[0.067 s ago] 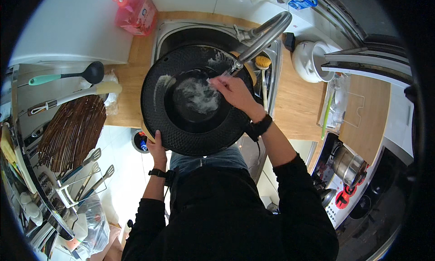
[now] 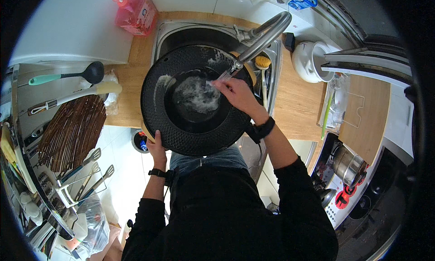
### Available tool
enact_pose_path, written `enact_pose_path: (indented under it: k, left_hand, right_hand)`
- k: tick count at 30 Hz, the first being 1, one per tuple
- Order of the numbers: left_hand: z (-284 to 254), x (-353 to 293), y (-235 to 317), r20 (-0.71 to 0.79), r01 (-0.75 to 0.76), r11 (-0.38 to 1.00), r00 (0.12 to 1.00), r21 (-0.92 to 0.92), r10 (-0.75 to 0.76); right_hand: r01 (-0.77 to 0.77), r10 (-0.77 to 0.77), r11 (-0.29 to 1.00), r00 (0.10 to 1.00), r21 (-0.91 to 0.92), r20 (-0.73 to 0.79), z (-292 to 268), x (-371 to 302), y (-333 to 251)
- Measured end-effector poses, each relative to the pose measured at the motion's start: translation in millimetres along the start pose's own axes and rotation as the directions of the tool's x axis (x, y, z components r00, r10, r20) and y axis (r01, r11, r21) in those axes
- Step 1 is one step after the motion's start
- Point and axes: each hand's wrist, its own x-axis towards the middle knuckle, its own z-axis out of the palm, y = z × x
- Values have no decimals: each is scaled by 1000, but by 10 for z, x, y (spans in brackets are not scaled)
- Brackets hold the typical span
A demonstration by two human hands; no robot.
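Observation:
A wide, round black pan (image 2: 195,141) with a dimpled brim lies tilted over the near part of the sink. Foamy, whitish water (image 2: 201,95) swirls in its sunken middle. My left hand (image 2: 156,148) is closed on the brim at the lower left, thumb on top, with a pale wooden edge showing beside it. Over the pan's right side, my right hand (image 2: 235,93) has its fingers drawn together in the stream from the metal faucet (image 2: 265,42). Whatever those fingertips may hold is hidden by the water.
The steel sink (image 2: 161,29) has a yellow-bristled brush (image 2: 263,63) at its right. A pink pump bottle (image 2: 136,14) stands behind left, a white pot (image 2: 310,61) right. Left hang a black ladle (image 2: 93,73) and a brown slatted mat (image 2: 74,131). A steel pot (image 2: 349,165) sits lower right.
My right hand has shifted slightly right within the water stream. The pan and my left hand stay where they were.

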Motion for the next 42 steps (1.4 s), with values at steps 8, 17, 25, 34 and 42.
enact_pose_path:
  k: [8, 17, 25, 34, 42]
  left_hand:
    - [-78, 71, -142, -44, 50, 999, 998, 1, -50]
    - [7, 15, 6, -20, 2, 999, 1000, 36, -2]
    - [-83, 128, -149, -30, -26, 997, 999, 79, 28]
    - [-68, 134, -145, 35, -54, 995, 998, 80, 51]
    - [-7, 64, -33, 67, -172, 984, 983, 45, 168]
  right_hand:
    - [-540, 405, 692, 840, -478, -363, -460, -572, 1149]
    - [-607, 525, 591, 789, -531, -318, -299, -488, 1847]
    - [-547, 420, 778, 818, -309, -392, -681, -1011, 811]
    - [-403, 404, 915, 909, 37, -102, 7, -953, -272]
    - [-278, 359, 709, 933, -648, -8, 324, -1139, -597]
